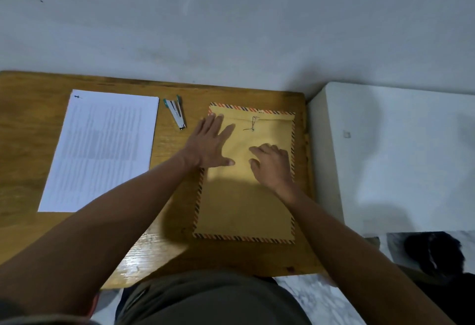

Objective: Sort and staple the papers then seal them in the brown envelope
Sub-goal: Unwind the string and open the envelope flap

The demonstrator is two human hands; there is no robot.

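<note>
Down near the body, two bare arms are stretched out over the wooden table (25,124). Both hands are laid on the brown envelope (244,206), which lies flat on the right part of the table w/ its striped edge all round. The left hand (209,144) is pressed flat on the envelope's upper left side, fingers straight & spread wide, nothing held. The right hand (272,165) is set just beside it, on the middle-right of the envelope; its fingers are bent a bit & touch the paper, but nothing is gripped.

Farther up, the flap is seen closed, w/ a thin string clasp (253,124) on it. Left of the envelope, a small stapler (176,113) lies near the table's back edge. Farther left, the white papers (102,149) are stacked flat, well apart from the envelope.

The envelope is judged light, thin & bendy, prob. a bit slippery on the wood, so it is best held down flat w/ one palm while the string is picked up w/ fingertips. The papers are judged light & floppy too; they are best lifted by an edge.
</note>
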